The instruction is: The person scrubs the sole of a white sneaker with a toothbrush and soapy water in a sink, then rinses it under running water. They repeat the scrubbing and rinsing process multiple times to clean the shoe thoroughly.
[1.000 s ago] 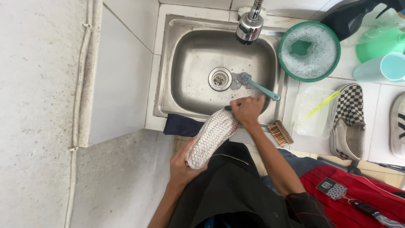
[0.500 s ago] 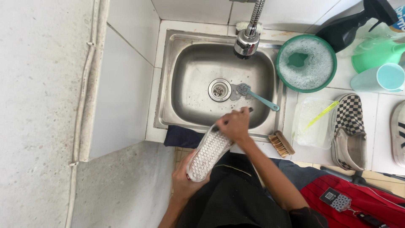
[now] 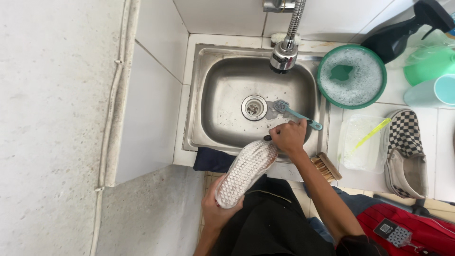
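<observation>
My left hand (image 3: 217, 205) grips the heel end of a shoe (image 3: 246, 171) turned sole up, its whitish patterned sole facing me, over the front rim of a steel sink (image 3: 204, 118). My right hand (image 3: 289, 136) is closed at the toe end of the shoe, fingers curled around a small dark tool whose tip pokes out by the sole. A blue-handled brush (image 3: 296, 113) lies in the basin beside the drain (image 3: 254, 107).
A faucet (image 3: 286, 50) hangs over the basin. Right of the sink are a green bowl of suds (image 3: 351, 76), a clear tub with a yellow brush (image 3: 364, 143), a wooden scrub brush (image 3: 326, 167), a checkered shoe (image 3: 404, 152), a dark spray bottle (image 3: 403, 29) and green cups (image 3: 429, 76).
My right hand has shifted slightly along the toe of the shoe while the view moved; the shoe stays sole up in my left hand.
</observation>
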